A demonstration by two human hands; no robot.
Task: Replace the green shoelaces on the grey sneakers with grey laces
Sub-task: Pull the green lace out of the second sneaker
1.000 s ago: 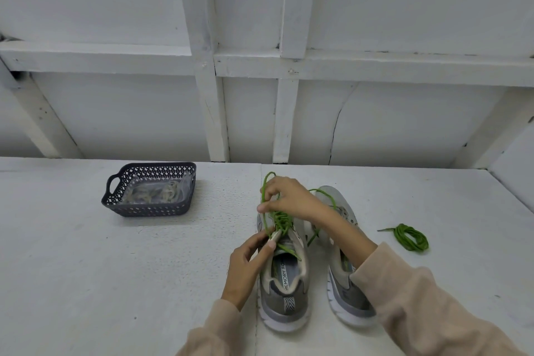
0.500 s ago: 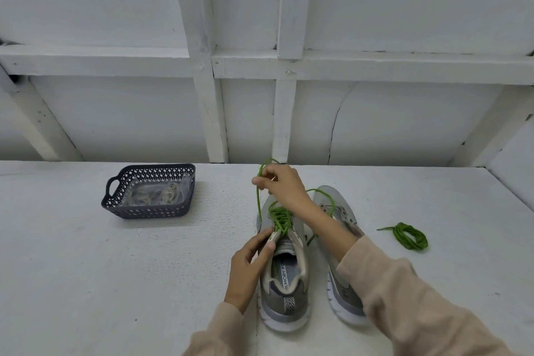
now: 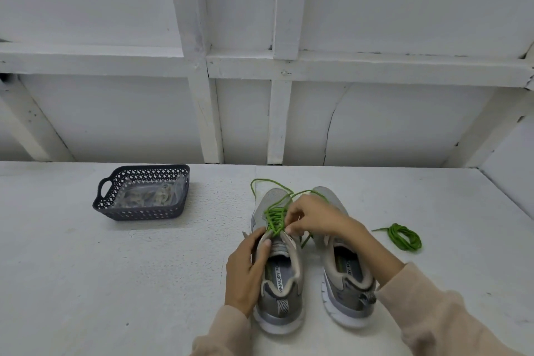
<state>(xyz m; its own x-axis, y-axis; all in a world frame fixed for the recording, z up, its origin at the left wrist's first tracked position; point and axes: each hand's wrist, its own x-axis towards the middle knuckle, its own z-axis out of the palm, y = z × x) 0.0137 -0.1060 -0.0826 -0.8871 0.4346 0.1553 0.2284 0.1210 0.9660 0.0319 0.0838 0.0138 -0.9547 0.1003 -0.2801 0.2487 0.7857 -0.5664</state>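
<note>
Head view: left hand (image 3: 245,266) grips left sneaker (image 3: 278,292) collar, right hand (image 3: 313,218) fingers pinch its green lace (image 3: 274,218).

We see a white table (image 3: 86,283) with a rough surface. Two grey sneakers stand on it side by side: the left sneaker (image 3: 284,298) against the left hand (image 3: 245,266), the right sneaker (image 3: 346,295) just behind the right hand (image 3: 312,218). A loose end of the green shoelace (image 3: 273,215) lies beyond the hands. A dark basket (image 3: 138,212) stands well left of the left hand, and a coiled green lace (image 3: 404,237) lies near, right of the right hand.
</note>
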